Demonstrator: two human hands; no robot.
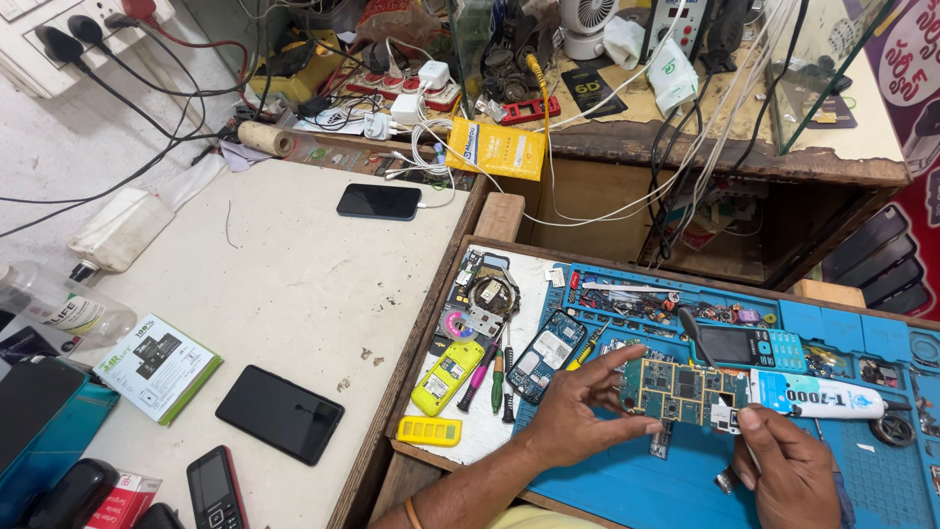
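Observation:
My left hand (578,411) pinches the left end of a green circuit board (681,394) and holds it flat above the blue repair mat (627,485). My right hand (788,460) grips a white glue tube (818,397) with a blue band, its tip close to the board's right edge. Just behind the board lies a teal keypad phone (749,346). Left of my left hand rest an opened phone body (546,356), a yellow phone housing (447,375) and several screwdrivers (490,377).
A white table (294,284) at left carries a black smartphone (280,413), a charging smartphone (379,201), a keypad phone (215,488), a small green box (157,366) and a plastic bottle (59,304). Cables, chargers and a small fan (587,24) crowd the back shelf.

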